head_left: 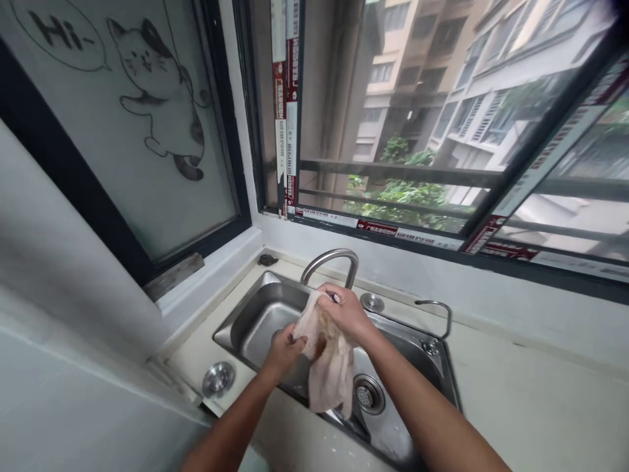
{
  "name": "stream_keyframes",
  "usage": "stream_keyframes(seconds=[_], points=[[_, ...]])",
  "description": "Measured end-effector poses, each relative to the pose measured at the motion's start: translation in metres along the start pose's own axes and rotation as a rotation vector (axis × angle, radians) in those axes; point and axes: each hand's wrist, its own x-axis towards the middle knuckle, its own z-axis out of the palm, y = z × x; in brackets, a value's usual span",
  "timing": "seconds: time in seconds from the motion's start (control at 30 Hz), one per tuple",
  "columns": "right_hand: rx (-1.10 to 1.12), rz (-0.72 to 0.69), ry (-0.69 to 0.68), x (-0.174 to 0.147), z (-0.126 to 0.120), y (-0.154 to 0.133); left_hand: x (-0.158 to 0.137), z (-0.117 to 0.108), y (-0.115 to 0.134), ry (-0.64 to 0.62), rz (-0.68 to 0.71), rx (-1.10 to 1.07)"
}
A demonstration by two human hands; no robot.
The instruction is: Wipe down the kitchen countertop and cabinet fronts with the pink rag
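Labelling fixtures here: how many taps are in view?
2: one thick, curved metal tap at the rear edge of the rectangular steel sink, and one thin, bent metal tap near its right rear corner.

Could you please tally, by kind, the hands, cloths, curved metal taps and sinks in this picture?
Hands: 2
Pale cloth: 1
Curved metal taps: 2
Metal sink: 1
Total: 6

"Hi-" legible in the speech bubble beside a drawn cat on the frosted pane. Red-and-white strips along the window frame carry repeated Chinese characters, too small and blurred to read.
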Motion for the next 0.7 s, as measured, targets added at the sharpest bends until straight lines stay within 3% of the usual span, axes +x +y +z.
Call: stream_keyframes(seconds=[0.13,0.27,0.37,0.43,0.53,0.6,0.7], points=[[0.087,0.102,0.075,0.021,0.002,0.056,0.023,-0.031,0.002,-0.032,-0.119,0.032],[0.080,0.196,0.117,0.021,0.033,0.116,0.034,-0.040,0.005,-0.128,-0.244,0.018],[0.003,0.219,0.100,0.008,0.049,0.153,0.045,-0.044,0.006,-0.121,-0.289,-0.074],[-0.089,0.254,0.149,-0.002,0.044,0.176,0.054,-0.050,0.005,-0.058,-0.359,-0.217],[-0.267,0.336,0.358,-0.014,0.017,0.207,0.068,-0.057,0.003,-0.008,-0.469,-0.425],[-0.375,0.389,0.467,-0.013,-0.001,0.224,0.076,-0.057,0.000,-0.010,-0.469,-0.471],[-0.464,0.475,0.458,-0.001,-0.012,0.246,0.088,-0.050,-0.003,0.013,-0.435,-0.468]])
